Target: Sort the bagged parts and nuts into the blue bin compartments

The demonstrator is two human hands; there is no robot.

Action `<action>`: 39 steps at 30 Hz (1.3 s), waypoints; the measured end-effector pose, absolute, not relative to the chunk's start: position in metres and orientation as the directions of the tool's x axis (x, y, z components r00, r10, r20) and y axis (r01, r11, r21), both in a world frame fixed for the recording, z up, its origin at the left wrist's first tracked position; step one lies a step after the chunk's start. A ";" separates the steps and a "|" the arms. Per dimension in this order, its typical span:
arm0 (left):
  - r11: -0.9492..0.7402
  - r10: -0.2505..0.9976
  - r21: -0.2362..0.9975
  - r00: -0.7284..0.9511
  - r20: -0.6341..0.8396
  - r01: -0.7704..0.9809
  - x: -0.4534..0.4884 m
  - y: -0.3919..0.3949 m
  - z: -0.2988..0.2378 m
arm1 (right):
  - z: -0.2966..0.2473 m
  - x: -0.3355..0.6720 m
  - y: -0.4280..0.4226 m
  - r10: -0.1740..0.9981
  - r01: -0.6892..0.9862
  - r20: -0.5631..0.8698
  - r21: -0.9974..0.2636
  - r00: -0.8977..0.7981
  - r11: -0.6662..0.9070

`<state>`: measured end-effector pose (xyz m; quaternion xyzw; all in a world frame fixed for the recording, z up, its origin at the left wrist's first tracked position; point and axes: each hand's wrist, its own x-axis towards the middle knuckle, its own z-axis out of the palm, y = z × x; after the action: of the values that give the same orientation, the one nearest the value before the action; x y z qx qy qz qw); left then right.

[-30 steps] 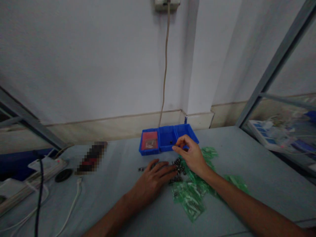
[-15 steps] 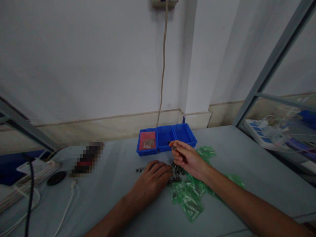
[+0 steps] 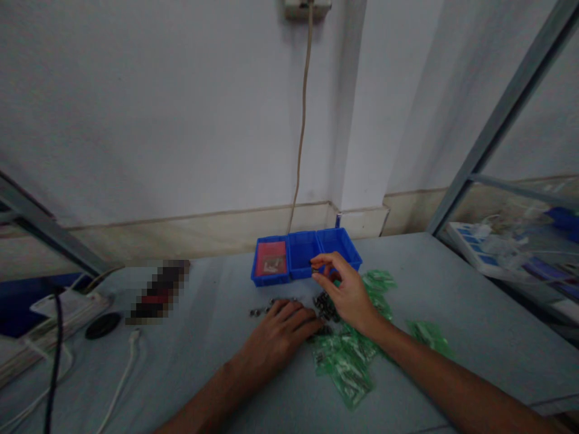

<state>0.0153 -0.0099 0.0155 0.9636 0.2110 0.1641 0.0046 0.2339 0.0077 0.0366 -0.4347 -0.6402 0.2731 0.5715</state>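
My right hand (image 3: pixel 346 289) is raised just in front of the middle blue bin (image 3: pixel 304 255), with thumb and forefinger pinched on a small dark part. My left hand (image 3: pixel 283 330) lies flat on the table, fingers stretched toward a pile of small dark metal parts (image 3: pixel 324 304). A few more parts (image 3: pixel 257 311) lie to the left of that hand. Green plastic bags (image 3: pixel 346 358) spread under my right forearm. The left blue bin (image 3: pixel 272 260) holds a red bag, and the right blue bin (image 3: pixel 340 244) stands beside the middle one.
A cable (image 3: pixel 302 120) runs down the wall behind the bins. A power strip (image 3: pixel 76 301), white cables (image 3: pixel 126 374) and a black round thing (image 3: pixel 103 325) sit at the left. A metal frame (image 3: pixel 497 120) with glass closes off the right side.
My right hand drew back from the bins toward the pile, then lifted again to the middle bin with a pinch. My left hand stayed on the table.
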 end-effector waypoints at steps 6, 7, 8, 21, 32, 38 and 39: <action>-0.922 0.374 0.049 0.850 0.371 0.384 0.015 -0.010 0.016 | 0.038 0.231 0.009 0.982 -0.195 0.186 -0.965 -0.042 0.174; -0.922 0.373 0.048 0.851 0.369 0.383 0.015 -0.010 0.016 | 0.038 0.231 0.010 0.988 -0.271 0.137 -0.956 -0.068 0.113; -0.923 0.373 0.048 0.852 0.367 0.383 0.015 -0.010 0.017 | 0.039 0.231 0.010 0.991 -0.334 0.100 -0.940 -0.093 0.064; -0.885 0.441 0.058 0.790 0.427 0.462 0.011 -0.008 0.014 | 0.039 0.238 0.007 0.845 0.374 0.533 -0.793 0.043 0.481; -0.836 0.499 0.048 0.721 0.480 0.546 0.007 -0.005 0.016 | 0.033 0.237 0.018 0.963 -0.052 0.271 -0.961 0.003 0.270; -0.786 0.554 0.018 0.691 0.464 0.618 0.006 -0.003 0.014 | 0.029 0.248 0.027 0.903 0.184 0.414 -0.903 0.119 0.390; -0.785 0.552 0.006 0.695 0.461 0.620 0.006 -0.003 0.013 | 0.029 0.250 0.028 0.873 0.293 0.476 -0.854 0.106 0.430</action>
<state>0.0060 -0.0029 0.0134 0.9174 0.3193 0.2253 -0.0752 0.2499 0.0276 0.0285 -0.4705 -0.6194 0.2519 0.5757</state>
